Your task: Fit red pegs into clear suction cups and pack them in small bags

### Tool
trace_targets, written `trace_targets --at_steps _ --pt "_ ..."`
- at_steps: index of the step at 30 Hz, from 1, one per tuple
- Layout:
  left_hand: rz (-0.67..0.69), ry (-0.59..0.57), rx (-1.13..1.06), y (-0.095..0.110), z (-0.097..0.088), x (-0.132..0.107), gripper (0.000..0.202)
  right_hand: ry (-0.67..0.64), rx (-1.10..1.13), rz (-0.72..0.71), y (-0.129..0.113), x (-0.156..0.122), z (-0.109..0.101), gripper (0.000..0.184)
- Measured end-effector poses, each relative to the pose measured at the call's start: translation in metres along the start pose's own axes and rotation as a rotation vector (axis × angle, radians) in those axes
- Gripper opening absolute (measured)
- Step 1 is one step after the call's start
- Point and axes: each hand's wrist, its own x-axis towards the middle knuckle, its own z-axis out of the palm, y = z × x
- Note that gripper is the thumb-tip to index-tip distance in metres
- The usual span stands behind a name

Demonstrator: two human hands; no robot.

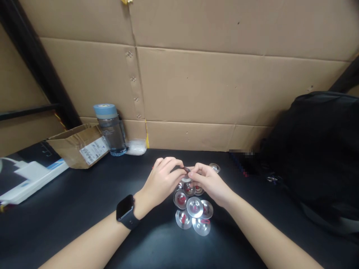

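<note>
My left hand (165, 178) and my right hand (209, 182) meet over a loose pile of small shiny metal discs. Both hands pinch one cymbal-like metal disc (186, 179) between thumb and fingers; its rim shows pale between them, and the fingers hide the rest. Below the hands lie several more discs, some overlapping, such as a bright metal disc (195, 207) and a metal disc with red cord (183, 219). Red cord or ribbon shows at the middle of many of them. Behind my right hand sits a single metal disc (214, 167).
At the back left stand a blue-lidded water bottle (112, 130), a brown paper bag (77, 147) and a white plastic packet (136, 147). A white power strip (33, 181) lies far left. A black backpack (316, 157) fills the right. Behind the black table (92, 201) rises a cardboard wall (196, 82).
</note>
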Motion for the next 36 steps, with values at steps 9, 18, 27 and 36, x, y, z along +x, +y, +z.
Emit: trace_targets --at_steps 9,18,27,36 --pt "-0.148 0.059 -0.192 0.004 -0.003 0.002 0.01 -0.168 0.253 0.02 -0.003 -0.001 -0.004 0.022" --pt "-0.192 -0.04 -0.259 0.006 -0.006 0.003 0.011 -0.234 0.194 -0.056 -0.001 -0.001 -0.004 0.05" --pt "-0.244 -0.073 -0.249 -0.035 -0.014 0.006 0.013 0.022 -0.134 -0.243 0.0 0.013 -0.032 0.046" --pt "-0.411 -0.388 -0.3 -0.12 -0.025 -0.023 0.027 0.177 -1.165 -0.29 -0.011 0.023 -0.113 0.035"
